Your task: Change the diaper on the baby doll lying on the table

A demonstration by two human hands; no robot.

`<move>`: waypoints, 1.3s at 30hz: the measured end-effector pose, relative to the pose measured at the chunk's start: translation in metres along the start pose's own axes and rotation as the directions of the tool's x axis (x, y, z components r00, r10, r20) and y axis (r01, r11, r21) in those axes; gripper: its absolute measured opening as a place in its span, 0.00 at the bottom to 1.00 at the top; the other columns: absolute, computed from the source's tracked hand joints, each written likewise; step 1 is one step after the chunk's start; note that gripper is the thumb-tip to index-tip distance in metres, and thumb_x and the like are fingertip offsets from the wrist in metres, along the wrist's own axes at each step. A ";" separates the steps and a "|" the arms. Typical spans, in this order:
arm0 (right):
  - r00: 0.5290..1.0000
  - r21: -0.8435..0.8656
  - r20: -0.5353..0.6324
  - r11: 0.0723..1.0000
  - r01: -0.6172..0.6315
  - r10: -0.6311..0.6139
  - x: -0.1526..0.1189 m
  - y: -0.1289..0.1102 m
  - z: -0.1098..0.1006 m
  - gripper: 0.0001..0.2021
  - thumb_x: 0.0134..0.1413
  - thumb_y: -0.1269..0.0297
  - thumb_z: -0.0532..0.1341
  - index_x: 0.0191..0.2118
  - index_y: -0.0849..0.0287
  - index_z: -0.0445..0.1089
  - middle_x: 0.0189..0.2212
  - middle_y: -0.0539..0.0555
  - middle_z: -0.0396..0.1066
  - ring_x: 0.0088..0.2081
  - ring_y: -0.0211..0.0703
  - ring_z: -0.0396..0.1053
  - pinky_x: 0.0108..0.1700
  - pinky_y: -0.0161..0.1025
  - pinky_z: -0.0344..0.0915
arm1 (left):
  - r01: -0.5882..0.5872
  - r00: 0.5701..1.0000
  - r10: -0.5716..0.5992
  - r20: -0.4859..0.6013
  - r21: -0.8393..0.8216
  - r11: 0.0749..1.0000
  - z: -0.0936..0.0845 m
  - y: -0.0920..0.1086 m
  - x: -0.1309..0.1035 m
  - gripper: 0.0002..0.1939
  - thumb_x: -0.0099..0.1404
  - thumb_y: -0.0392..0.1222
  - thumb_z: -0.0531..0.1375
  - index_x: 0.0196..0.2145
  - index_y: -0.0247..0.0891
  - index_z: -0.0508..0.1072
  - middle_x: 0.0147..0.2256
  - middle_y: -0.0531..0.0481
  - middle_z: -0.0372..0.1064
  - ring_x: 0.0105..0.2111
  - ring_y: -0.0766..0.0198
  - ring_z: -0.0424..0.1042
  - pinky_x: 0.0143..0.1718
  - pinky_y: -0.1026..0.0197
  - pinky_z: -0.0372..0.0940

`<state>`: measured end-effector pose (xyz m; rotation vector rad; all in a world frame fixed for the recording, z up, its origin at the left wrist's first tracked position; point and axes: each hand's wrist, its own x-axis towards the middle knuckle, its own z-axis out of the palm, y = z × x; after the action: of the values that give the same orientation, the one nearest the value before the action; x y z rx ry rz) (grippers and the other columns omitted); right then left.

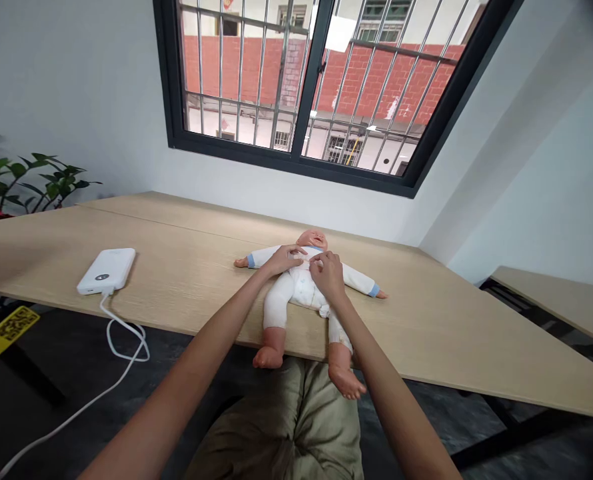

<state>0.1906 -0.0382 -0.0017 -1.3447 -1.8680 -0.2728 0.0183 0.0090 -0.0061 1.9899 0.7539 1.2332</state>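
Here: left hand [285, 259] fingers curled, pinching doll [301, 287] chest garment | right hand [328, 275] likewise pinching it

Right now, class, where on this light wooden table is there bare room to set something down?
Bare patches of the light wooden table: between the white power bank and the baby doll in white clothes, and right of the doll. It is crowded at the doll's chest, where the left hand and right hand rest.

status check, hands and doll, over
Left hand and right hand both on doll chest, fingers at its white suit. Doll on its back, feet past table edge. Power bank well left.
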 end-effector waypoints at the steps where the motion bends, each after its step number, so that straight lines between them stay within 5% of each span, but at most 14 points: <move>1: 1.000 -0.004 0.009 1.000 -0.001 0.001 0.000 -0.001 -0.001 0.06 0.53 0.72 0.57 0.34 0.59 0.71 0.38 0.55 0.71 0.43 0.49 0.63 0.44 0.41 0.57 | -0.004 1.000 0.004 0.000 0.011 1.000 0.000 0.002 0.000 0.16 0.55 0.40 0.61 0.42 0.34 0.75 0.44 0.45 0.74 0.46 0.57 0.70 0.49 0.58 0.64; 6: 0.998 -0.006 0.058 1.000 -0.018 0.019 0.001 -0.007 -0.006 0.05 0.52 0.71 0.57 0.32 0.58 0.69 0.36 0.54 0.73 0.42 0.48 0.66 0.41 0.40 0.55 | -0.061 0.998 0.060 0.021 0.057 0.997 0.000 0.012 -0.003 0.12 0.57 0.37 0.58 0.38 0.36 0.76 0.43 0.46 0.75 0.46 0.58 0.71 0.51 0.56 0.63; 9: 0.999 0.001 0.050 1.000 -0.011 0.011 0.001 -0.008 -0.006 0.04 0.53 0.70 0.56 0.33 0.58 0.68 0.36 0.54 0.73 0.42 0.47 0.67 0.41 0.40 0.55 | -0.060 0.998 0.061 0.006 0.229 0.972 0.001 0.017 -0.004 0.09 0.58 0.37 0.58 0.35 0.40 0.77 0.42 0.49 0.74 0.48 0.57 0.69 0.54 0.54 0.60; 13: 0.999 0.011 0.041 1.000 0.005 -0.005 0.001 -0.005 -0.004 0.05 0.54 0.71 0.55 0.34 0.58 0.67 0.36 0.54 0.73 0.41 0.46 0.68 0.41 0.39 0.54 | -0.011 0.999 0.027 -0.025 0.506 0.862 0.002 0.024 -0.006 0.07 0.60 0.43 0.58 0.35 0.42 0.75 0.42 0.49 0.71 0.51 0.52 0.66 0.54 0.48 0.57; 18: 0.999 0.024 0.047 1.000 0.001 -0.003 0.002 -0.001 -0.001 0.05 0.56 0.70 0.55 0.35 0.58 0.67 0.36 0.53 0.73 0.40 0.44 0.68 0.41 0.38 0.54 | -0.016 1.000 0.010 0.013 0.653 0.757 0.002 0.032 -0.009 0.09 0.63 0.46 0.56 0.39 0.42 0.72 0.46 0.47 0.68 0.51 0.51 0.64 0.52 0.47 0.55; 31: 0.984 -0.095 0.179 0.995 0.016 0.002 0.006 -0.012 -0.006 0.10 0.58 0.64 0.56 0.44 0.57 0.71 0.45 0.57 0.72 0.50 0.49 0.65 0.47 0.41 0.55 | -0.013 1.000 -0.002 0.026 0.574 0.818 -0.001 0.023 -0.008 0.11 0.64 0.48 0.55 0.42 0.42 0.71 0.45 0.50 0.72 0.49 0.54 0.67 0.52 0.50 0.58; 39: 0.969 -0.126 0.244 0.990 0.071 -0.038 0.021 -0.022 -0.006 0.09 0.59 0.66 0.55 0.36 0.59 0.72 0.39 0.55 0.75 0.45 0.46 0.68 0.42 0.39 0.56 | 0.010 1.000 -0.017 0.006 0.580 0.814 -0.004 0.011 -0.005 0.13 0.65 0.48 0.53 0.44 0.44 0.71 0.48 0.52 0.71 0.51 0.55 0.66 0.55 0.51 0.56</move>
<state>0.1717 -0.0362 0.0236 -1.4724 -2.1235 -0.2769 0.0145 -0.0008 0.0015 2.4618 1.2558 1.0567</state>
